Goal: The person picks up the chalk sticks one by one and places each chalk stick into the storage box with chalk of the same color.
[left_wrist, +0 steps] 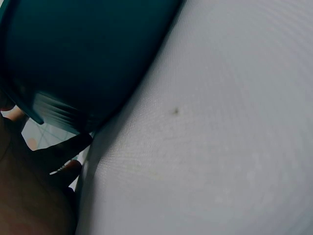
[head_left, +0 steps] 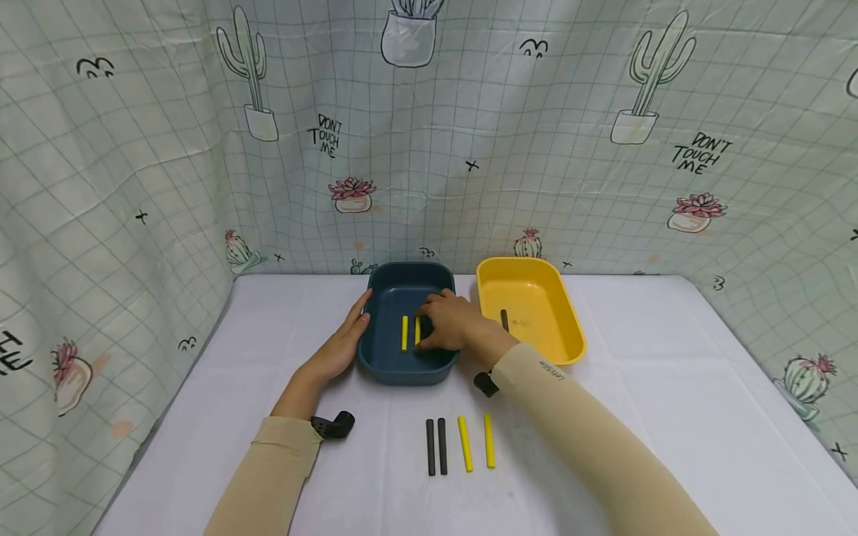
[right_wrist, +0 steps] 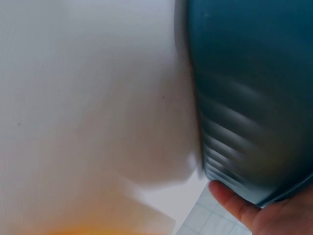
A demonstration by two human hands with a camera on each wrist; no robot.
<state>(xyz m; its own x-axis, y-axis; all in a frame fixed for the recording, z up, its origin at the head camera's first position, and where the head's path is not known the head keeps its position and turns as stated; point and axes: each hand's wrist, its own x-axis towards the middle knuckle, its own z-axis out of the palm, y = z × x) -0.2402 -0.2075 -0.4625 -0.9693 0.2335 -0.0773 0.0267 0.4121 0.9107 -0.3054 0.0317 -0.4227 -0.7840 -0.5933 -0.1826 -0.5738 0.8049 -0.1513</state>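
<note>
A dark blue bin (head_left: 407,372) holds two yellow sticks. One yellow stick (head_left: 404,333) lies on its floor. Over the bin's right rim reaches my right hand (head_left: 447,321), pinching the other yellow stick (head_left: 418,331) between thumb and fingertips near its ends. My left hand (head_left: 339,346) rests with extended fingers against the bin's left outer wall, also visible beside the bin wall (left_wrist: 88,58) in the left wrist view. The right wrist view shows one finger (right_wrist: 230,200) outside the bin; the pinched stick is hidden there.
A yellow bin (head_left: 573,346) stands to the right with a black stick (head_left: 505,320) inside, partly hidden by my right wrist. Nearer on the white table (head_left: 375,484) lie two black sticks (head_left: 430,447) and two yellow sticks (head_left: 465,444). A patterned curtain (head_left: 429,149) hangs behind.
</note>
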